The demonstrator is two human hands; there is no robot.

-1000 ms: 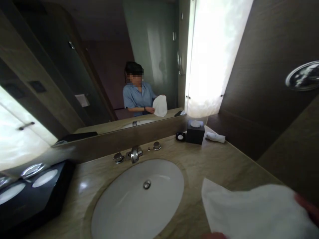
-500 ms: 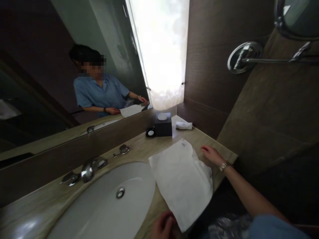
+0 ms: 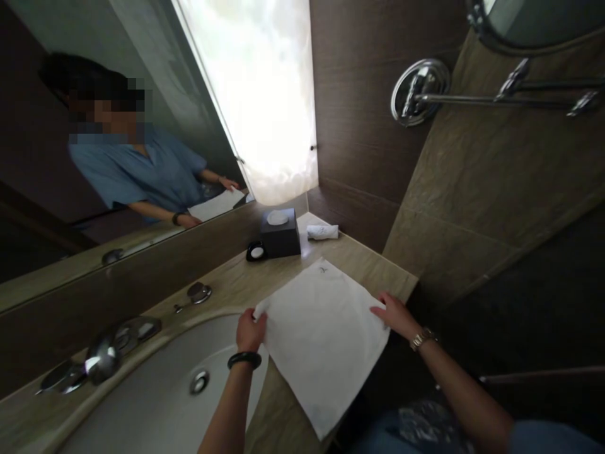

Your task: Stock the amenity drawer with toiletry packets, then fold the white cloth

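Observation:
A white washcloth [image 3: 326,334] lies spread flat on the stone counter [image 3: 283,413], turned so a small dark emblem shows at its far corner. My left hand [image 3: 250,329] pinches its left corner, right beside the sink rim. At the opposite corner my right hand [image 3: 396,313] has its thumb on top of the cloth and the fingers at the edge. The cloth's near corner points towards me at the counter's front edge.
Left of the cloth is a white sink [image 3: 155,403] with a chrome faucet [image 3: 104,356]. Behind stand a dark tissue box [image 3: 281,236], a small black dish [image 3: 256,251] and a rolled white cloth [image 3: 322,232]. A chrome mirror arm [image 3: 466,98] juts from the right wall.
My left hand has moved up from the near edge to the washcloth's left corner. My right hand has taken its right corner, and the rumpled right side now lies flat. The view has shifted right.

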